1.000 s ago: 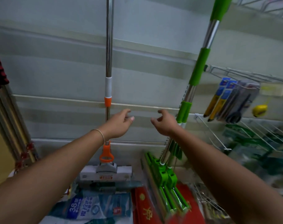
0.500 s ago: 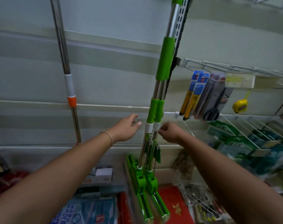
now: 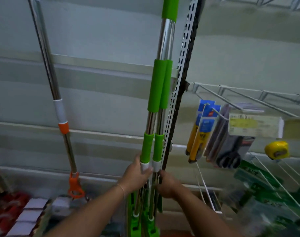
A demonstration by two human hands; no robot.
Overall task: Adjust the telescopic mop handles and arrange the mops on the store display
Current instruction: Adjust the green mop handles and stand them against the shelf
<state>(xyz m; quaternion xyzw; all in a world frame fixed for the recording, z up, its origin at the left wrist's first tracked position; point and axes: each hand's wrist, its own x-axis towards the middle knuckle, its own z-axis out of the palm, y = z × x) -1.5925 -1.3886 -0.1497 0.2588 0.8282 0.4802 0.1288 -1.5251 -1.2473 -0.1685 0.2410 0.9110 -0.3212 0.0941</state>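
Wall panelling (image 3: 97, 93) in pale grey-green, crossed by horizontal rails, fills the background. A perforated metal upright (image 3: 183, 79) runs from top centre down toward the middle of the frame, and wire hooks (image 3: 240, 96) branch off it to the right. Packaged tools (image 3: 202, 130) hang from those hooks at centre right, with a yellow tape measure (image 3: 276, 150) further right and blurred green packets (image 3: 265, 194) in the lower right. Boxed goods (image 3: 26, 218) crowd the lower left corner.

Two green mop handles (image 3: 157, 86) stand side by side in the centre, almost touching, just left of the upright. Each is a chrome tube with green foam grips and a white collar below the lower grip. Their green mop heads (image 3: 137, 226) sit at bottom centre, partly hidden by the forearms.

The left hand (image 3: 135, 175) is wrapped around the left-hand handle at its white collar, thumb across the front. The right hand (image 3: 166, 183) is closed around the right-hand handle just below its collar, fingers curled behind the tube; whether it also touches the upright cannot be told. The two hands lie level and close together, separated only by the handles. A thin bracelet (image 3: 121, 189) circles the left wrist.

An orange mop handle (image 3: 60, 110) leans apart from the hands in the left of the frame, chrome with a white and orange collar, ending in an orange bracket (image 3: 75, 185) at lower left.
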